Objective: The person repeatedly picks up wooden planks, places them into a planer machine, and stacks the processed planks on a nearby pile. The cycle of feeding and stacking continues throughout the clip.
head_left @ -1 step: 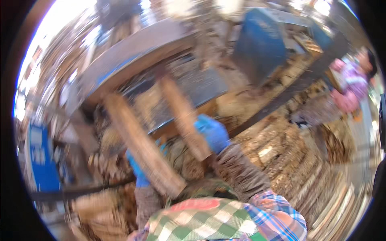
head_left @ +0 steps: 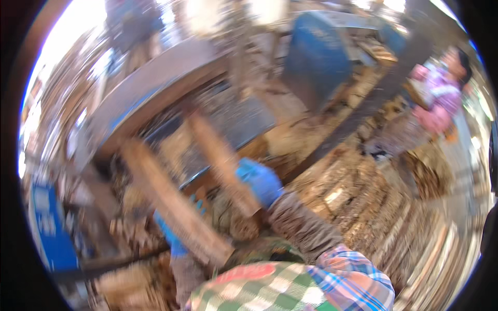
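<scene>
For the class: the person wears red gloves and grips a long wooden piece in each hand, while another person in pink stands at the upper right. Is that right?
Not quite: the gloves are blue, not red. The head view shows the left hand and the right hand in blue gloves, each gripping a long wooden piece. The other person in pink is indeed at the upper right.

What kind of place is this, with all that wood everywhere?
It looks like a wood workshop or small sawmill. Stacked wood pieces cover the floor, a metal machine table stands ahead, and the left hand and right hand, in blue gloves, each hold a plank.
</scene>
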Demonstrator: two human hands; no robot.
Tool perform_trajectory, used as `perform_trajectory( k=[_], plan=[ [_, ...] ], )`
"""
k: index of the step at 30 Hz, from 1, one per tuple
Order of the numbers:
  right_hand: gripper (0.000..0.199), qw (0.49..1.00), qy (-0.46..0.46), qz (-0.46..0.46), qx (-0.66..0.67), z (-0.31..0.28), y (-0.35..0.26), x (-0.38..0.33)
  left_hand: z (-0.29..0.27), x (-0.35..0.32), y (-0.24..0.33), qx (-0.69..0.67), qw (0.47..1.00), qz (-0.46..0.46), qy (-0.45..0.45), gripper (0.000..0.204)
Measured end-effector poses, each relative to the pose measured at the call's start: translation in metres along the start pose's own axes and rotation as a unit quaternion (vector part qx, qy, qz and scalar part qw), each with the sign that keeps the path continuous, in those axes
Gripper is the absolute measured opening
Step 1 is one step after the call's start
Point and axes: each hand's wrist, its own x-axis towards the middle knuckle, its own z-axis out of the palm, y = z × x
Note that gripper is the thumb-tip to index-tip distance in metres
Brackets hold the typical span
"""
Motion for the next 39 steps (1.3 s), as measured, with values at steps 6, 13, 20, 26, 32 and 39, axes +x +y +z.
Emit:
perform_trajectory(
  k=[6, 13, 20, 26, 32, 39],
  plan=[
    [0.059, 0.999, 0.048, 0.012, 0.004, 0.002, 0.005, -0.012, 0.020, 0.002, 0.008, 0.065, 0.992, 0.026, 0.103, 0.074],
    [0.059, 0.992, 0.006, 0.122, -0.044, 0.003, 0.005, 0.007, 0.036, 0.020, 0.004, 0.094, 0.988, -0.004, 0.124, 0.072],
    [0.052, 0.957, 0.226, -0.128, -0.130, 0.022, -0.014, 0.074, 0.035, 0.023, 0.006, 0.094, 0.985, 0.000, 0.142, 0.070],
    [0.044, 0.942, 0.329, -0.067, -0.017, 0.024, -0.019, 0.146, 0.041, 0.020, 0.001, 0.084, 0.987, 0.001, 0.133, 0.068],
    [0.046, 0.954, 0.296, 0.020, -0.047, 0.034, -0.010, 0.174, 0.029, 0.004, 0.001, 0.055, 0.989, 0.020, 0.134, 0.066],
    [0.046, 0.953, 0.287, 0.014, -0.096, 0.047, 0.011, 0.150, 0.022, -0.021, 0.011, -0.021, 0.995, 0.054, 0.076, 0.064]
  ],
)
